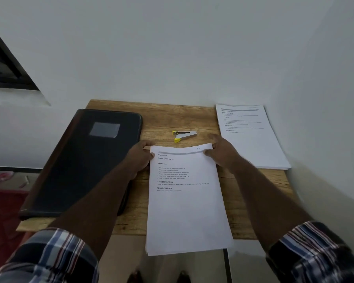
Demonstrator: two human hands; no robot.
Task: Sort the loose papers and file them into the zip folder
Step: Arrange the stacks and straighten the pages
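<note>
1. A stack of printed papers (pixel 187 201) was seen lying on the wooden table (pixel 164 121), its near end overhanging the table's front edge.
2. The top left corner of the stack was pinched by the left hand (pixel 140 158), thumb on the top sheet, fingers curled behind the far edge.
3. The top right corner was gripped by the right hand (pixel 221 153) in the same way, thumb on the page near the grey header bar.
4. The far edge of the top sheet was slightly lifted and curled between the two hands.
5. A handwritten mark was noted near the top right corner; it could not be read with certainty.
6. The folder (pixel 86 162), black and closed, was lying flat on the left of the table, just beside the stack, partly covered by the left forearm.
7. A second pile (pixel 253 139) of printed sheets was placed at the table's far right, against the wall, apart from the stack.
8. A staple remover (pixel 183 135), yellow and metal, was lying just beyond the stack, between folder and second pile.
9. Plaid sleeves (pixel 49 256) were seen pushed up on both arms.
</note>
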